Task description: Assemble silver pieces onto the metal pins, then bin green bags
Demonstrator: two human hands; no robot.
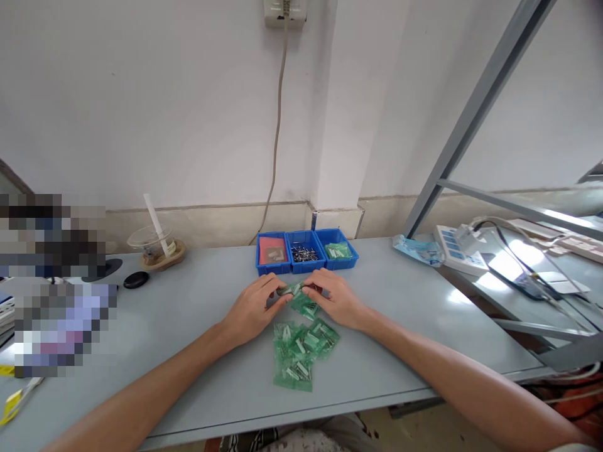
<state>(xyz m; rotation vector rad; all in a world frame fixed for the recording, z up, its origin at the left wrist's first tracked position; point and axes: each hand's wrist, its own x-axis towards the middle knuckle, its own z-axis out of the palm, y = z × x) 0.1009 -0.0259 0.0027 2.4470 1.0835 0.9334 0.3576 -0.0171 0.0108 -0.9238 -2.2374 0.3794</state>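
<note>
My left hand point(252, 309) and my right hand point(340, 300) meet above the desk, just in front of three blue bins. Between them they pinch a small green plastic bag point(293, 290), thumbs and fingers closed on its two sides. Small pale and metallic pieces show through the film; their kind I cannot make out. Another green bag part point(307, 307) hangs or lies just below my fingers; whether it is the same bag I cannot tell. Nearer to me lies an overlapping pile of green bags point(298, 373) with similar pieces inside.
The left blue bin point(274, 270) holds a reddish bag, the middle bin point(301, 268) loose metal screw-like pieces, the right bin point(341, 264) green bags. A lidded cup point(151, 242) and a black oval object point(136, 280) stand left. A power strip point(459, 251) and metal frame point(471, 113) are right.
</note>
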